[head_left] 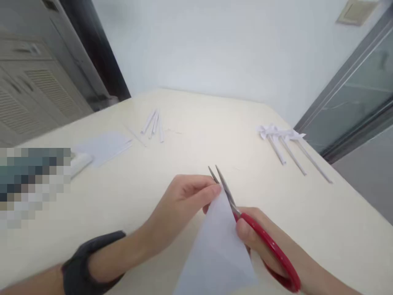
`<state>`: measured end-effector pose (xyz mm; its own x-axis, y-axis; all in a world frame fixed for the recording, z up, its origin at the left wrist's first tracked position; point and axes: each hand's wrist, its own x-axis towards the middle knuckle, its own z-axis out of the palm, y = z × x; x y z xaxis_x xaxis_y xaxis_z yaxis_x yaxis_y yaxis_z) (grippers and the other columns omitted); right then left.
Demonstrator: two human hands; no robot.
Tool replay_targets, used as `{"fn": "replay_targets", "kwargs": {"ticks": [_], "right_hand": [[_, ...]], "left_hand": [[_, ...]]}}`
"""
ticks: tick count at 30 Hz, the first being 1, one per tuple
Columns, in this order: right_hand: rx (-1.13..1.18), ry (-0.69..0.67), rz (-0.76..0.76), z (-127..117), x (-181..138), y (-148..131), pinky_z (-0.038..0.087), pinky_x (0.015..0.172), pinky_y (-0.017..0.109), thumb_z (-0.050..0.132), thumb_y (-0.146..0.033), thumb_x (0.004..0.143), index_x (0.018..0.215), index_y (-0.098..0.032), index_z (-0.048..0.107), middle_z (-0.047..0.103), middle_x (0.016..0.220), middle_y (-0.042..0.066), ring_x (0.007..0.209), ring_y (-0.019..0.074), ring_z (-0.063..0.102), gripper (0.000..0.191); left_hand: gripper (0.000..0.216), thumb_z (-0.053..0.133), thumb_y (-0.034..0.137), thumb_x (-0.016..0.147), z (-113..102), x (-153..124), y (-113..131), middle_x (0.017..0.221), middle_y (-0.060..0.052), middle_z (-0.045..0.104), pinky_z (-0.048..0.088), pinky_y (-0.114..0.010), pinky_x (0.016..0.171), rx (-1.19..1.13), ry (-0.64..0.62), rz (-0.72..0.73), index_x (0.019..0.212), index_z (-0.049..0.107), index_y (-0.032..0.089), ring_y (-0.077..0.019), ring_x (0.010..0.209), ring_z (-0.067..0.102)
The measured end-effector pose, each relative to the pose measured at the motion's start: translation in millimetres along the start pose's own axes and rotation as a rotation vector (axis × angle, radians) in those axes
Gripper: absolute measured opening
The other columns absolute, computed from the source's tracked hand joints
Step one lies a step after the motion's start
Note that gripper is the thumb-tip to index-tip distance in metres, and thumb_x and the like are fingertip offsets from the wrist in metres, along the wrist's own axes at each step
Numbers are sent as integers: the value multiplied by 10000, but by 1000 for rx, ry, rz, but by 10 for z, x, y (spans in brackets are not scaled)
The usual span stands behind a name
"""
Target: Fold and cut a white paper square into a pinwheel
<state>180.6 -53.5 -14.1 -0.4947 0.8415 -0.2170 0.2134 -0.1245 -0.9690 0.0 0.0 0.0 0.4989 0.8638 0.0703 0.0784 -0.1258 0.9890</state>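
My left hand pinches the upper tip of a white sheet of paper, which hangs down toward the near edge of the view. In my right hand is a pair of scissors with red handles. Their metal blades are slightly parted and point away from me, lying at the paper's tip and right edge beside my left fingertips. Part of the lower handle is hidden behind my right hand.
Several rolled paper sticks lie at the far left of the table, near stacked white paper. To the right rest paper pinwheels on sticks. A blurred-out item sits at the left edge. A wall stands behind.
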Motion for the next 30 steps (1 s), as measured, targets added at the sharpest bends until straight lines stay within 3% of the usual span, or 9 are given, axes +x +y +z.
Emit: {"fn": "replay_targets", "kwargs": {"ticks": [5,12,17,26,30], "right_hand": [[-27,39,22,9,-44,-34,238,480,236,367,-595,871,637,-189,349,375,596,-22,532,93,315,469],[-192,115,55,3,-50,-15,303,448,224,422,-581,856,632,-185,456,447,523,-17,482,106,403,456],[-189,138,56,11,-32,-17,330,454,237,458,-583,837,671,-188,521,482,512,-12,478,124,443,433],[-181,192,115,37,-29,97,297,414,232,530,-530,817,626,-199,484,497,481,-25,419,114,425,386],[-119,145,102,27,14,-16,322,428,231,446,-507,867,550,-198,419,458,443,-28,412,110,430,444]], "left_hand": [[351,478,246,889,3,-24,19,552,53,436,332,-177,535,-16,-5,-4,553,463,146,-58,562,415],[313,473,229,878,3,-17,15,571,32,486,372,-191,558,20,-26,-35,595,571,139,-81,589,457],[323,477,195,867,12,-16,13,546,42,453,351,-174,527,-13,-17,-24,551,513,138,-67,560,427],[342,479,221,875,22,-30,-49,545,47,403,337,-174,524,-33,-23,-27,544,440,145,-64,561,399],[334,462,234,891,30,-10,-48,565,50,432,340,-177,537,-33,-23,-28,567,461,149,-65,571,416]]}}
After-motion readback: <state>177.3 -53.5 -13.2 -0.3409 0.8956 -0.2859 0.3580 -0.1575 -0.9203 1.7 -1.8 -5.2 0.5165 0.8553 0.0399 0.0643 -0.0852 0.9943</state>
